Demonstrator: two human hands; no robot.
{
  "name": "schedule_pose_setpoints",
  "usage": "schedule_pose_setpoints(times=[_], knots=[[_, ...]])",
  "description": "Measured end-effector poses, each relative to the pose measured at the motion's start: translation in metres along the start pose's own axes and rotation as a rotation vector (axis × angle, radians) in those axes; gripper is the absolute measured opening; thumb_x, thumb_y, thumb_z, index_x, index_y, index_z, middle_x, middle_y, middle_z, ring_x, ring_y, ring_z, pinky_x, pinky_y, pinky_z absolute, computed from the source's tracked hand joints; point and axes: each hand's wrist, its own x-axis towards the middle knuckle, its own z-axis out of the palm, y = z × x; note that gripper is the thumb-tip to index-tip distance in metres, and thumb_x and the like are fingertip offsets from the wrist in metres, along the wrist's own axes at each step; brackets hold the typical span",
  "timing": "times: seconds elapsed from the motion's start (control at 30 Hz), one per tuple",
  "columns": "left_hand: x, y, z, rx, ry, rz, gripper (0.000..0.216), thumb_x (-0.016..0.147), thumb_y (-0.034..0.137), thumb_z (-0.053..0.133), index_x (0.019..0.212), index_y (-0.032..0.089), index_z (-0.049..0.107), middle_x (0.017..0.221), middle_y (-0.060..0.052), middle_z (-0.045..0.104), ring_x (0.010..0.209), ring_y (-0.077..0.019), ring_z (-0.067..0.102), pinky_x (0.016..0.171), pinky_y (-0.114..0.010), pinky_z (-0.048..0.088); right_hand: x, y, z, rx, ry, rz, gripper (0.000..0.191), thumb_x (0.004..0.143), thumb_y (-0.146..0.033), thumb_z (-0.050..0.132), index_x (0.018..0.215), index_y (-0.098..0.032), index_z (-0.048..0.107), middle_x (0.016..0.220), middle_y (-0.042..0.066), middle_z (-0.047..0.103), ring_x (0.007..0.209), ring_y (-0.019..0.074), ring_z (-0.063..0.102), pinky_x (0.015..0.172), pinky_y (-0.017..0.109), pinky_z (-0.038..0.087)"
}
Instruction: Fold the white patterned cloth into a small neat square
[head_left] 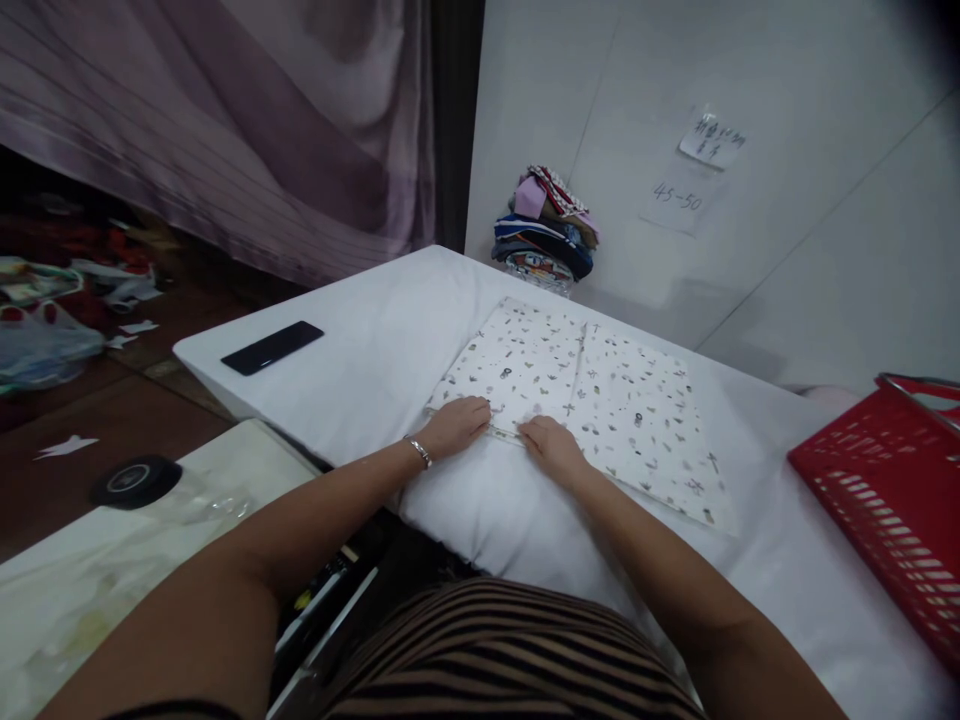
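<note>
A white cloth [630,400] with a small grey and green print lies flat on the white-covered table [375,310], with a fold or seam line running through it. My left hand [455,425] is at its near edge, left of the middle, fingers bent together on the fabric. Close by on the right, my right hand [551,447] pinches the same near edge between thumb and fingers. A short stretch of the edge shows between both hands. The undersides of the fingers are hidden.
A black phone [272,347] lies on the table's left part. Folded clothes [544,225] are stacked against the wall at the back. On the right stands a red plastic basket [877,480]. A jar with a black lid [139,482] lies on a lower surface at left.
</note>
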Motion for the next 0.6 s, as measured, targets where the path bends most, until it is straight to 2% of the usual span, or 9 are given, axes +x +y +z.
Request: schedule_pose_setpoints(times=[0.13,0.23,0.4,0.6], knots=[[0.0008,0.0003,0.0029,-0.001,-0.019,0.041,0.011,0.089,0.019,0.045,0.083,0.018,0.055,0.097,-0.005,0.059,0.089,-0.0169,0.053,0.077,-0.03,0.041,0.0005,-0.0003,0.002,-0.06,-0.015,0.0,0.025,0.093,-0.021,0.04,0.105,-0.018,0.062,0.097,0.008,0.063,0.092,0.0194,0.053,0.079,0.029,0.043],[0.0016,-0.0011,0.0052,-0.003,-0.038,0.019,0.007,0.087,0.021,0.05,0.089,0.018,0.055,0.099,-0.006,0.059,0.093,-0.0178,0.054,0.079,-0.03,0.041,0.0008,-0.0009,0.0026,-0.075,-0.014,-0.002,0.024,0.091,-0.015,0.041,0.103,-0.018,0.062,0.096,0.008,0.063,0.092,0.0199,0.053,0.08,0.029,0.042],[0.003,-0.0029,0.0092,0.016,-0.014,-0.015,0.019,0.088,0.024,0.051,0.105,0.019,0.055,0.1,-0.004,0.062,0.095,-0.0179,0.054,0.08,-0.031,0.04,-0.0009,-0.002,0.0013,-0.088,-0.014,-0.032,0.024,0.089,-0.012,0.043,0.102,-0.016,0.062,0.097,0.009,0.063,0.093,0.0204,0.053,0.081,0.029,0.042],[0.0017,-0.0004,0.0075,0.172,-0.047,0.074,0.018,0.091,0.021,0.043,0.083,0.018,0.059,0.083,-0.004,0.061,0.079,-0.0175,0.053,0.071,-0.031,0.037,-0.0036,-0.0055,0.0018,-0.142,-0.017,-0.078,0.025,0.091,-0.015,0.042,0.103,-0.016,0.064,0.095,0.01,0.063,0.09,0.0206,0.053,0.081,0.031,0.042]])
